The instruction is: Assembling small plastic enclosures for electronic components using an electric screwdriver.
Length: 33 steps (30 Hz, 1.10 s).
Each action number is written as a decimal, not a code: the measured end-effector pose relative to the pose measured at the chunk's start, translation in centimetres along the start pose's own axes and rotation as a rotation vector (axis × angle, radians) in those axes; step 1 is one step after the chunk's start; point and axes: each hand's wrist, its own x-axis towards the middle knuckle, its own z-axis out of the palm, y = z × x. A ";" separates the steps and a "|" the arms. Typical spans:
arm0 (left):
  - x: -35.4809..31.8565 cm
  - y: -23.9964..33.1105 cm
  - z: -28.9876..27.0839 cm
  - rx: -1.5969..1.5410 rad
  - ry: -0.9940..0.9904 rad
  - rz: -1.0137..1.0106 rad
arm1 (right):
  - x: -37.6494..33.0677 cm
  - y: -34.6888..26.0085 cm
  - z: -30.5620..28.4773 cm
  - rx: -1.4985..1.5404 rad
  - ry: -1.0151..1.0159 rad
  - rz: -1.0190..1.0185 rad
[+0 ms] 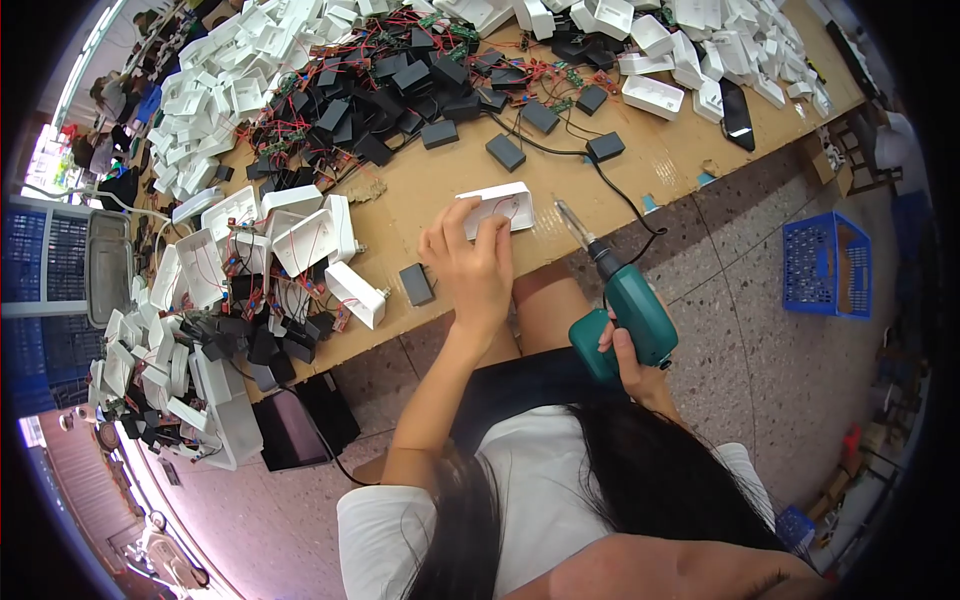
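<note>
A shallow white plastic case [513, 205] lies open side up near the table's front edge, with a thin red wire inside. My left hand [470, 255] grips its left end, fingers bent over the rim; the fingertips inside are partly hidden. In my right hand [630, 360] is a green pistol-shaped soldering gun [635, 305], held by its handle. Its metal tip points up and left, just right of the case and apart from it. A small black box [416, 285] sits left of my left hand.
Heaped black boxes [410, 75] with red wires cover the table's back, among piled white cases [235, 90]. More wired cases [300, 240] crowd the left. A black cable [610, 185] crosses the table at right, near a phone [737, 115]. A blue basket [827, 265] stands on the floor.
</note>
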 end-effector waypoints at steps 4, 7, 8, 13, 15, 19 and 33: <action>-0.2 -1.0 2.1 -0.021 0.012 -0.061 | 1.0 0.1 0.7 -0.086 -0.043 0.023; 0.0 -1.9 2.4 -0.028 -0.003 -0.074 | 2.0 0.4 1.4 -0.166 -0.080 -0.013; 0.1 -2.1 2.4 -0.026 -0.004 -0.076 | 2.3 0.5 1.7 -0.165 -0.083 -0.011; 0.7 -2.8 2.3 -0.073 -0.043 -0.119 | 3.0 0.8 3.3 -0.167 -0.077 0.045; 0.7 -3.3 2.3 -0.073 -0.038 -0.123 | 3.3 0.9 3.8 -0.173 -0.086 0.039; 1.0 -4.2 2.1 -0.077 -0.037 -0.136 | 4.1 1.1 4.8 -0.251 -0.144 -0.100; 1.5 -6.3 1.7 -0.064 -0.050 -0.140 | 4.6 1.1 7.6 -0.260 -0.107 -0.048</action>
